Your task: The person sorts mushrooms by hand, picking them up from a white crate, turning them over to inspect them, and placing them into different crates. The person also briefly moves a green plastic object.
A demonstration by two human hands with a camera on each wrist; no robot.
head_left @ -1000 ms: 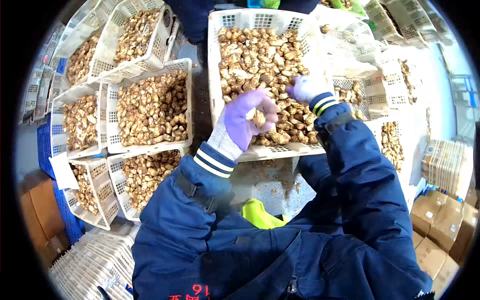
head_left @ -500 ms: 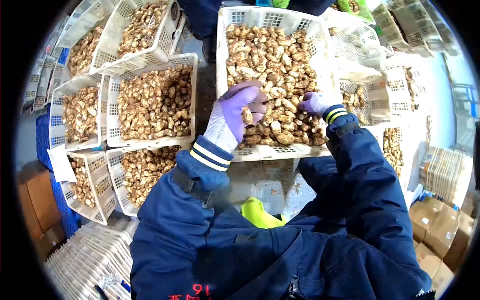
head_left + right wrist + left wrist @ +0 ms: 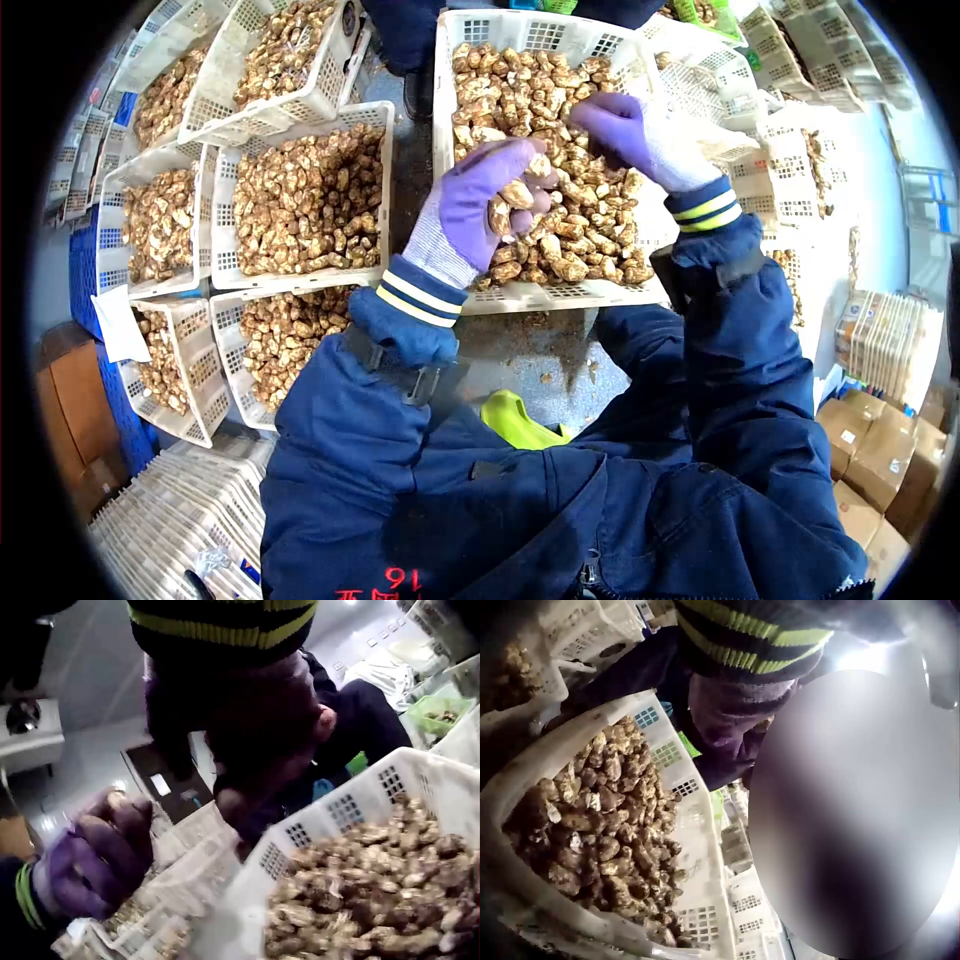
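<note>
Head view: inside the left edge of the crate [image 3: 443,100], the left hand's [image 3: 472,205] fingers are clasping tubers [image 3: 517,194], probably firm, light, best gripped mid-body; the right hand [image 3: 635,140] is hiding its fingers' hold.

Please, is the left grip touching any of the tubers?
Touching. The head view shows the left grip curled round tubers.

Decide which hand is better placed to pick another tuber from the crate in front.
Right, probably: the right hand is over the tuber pile, while the left hand holds several tubers.
</note>
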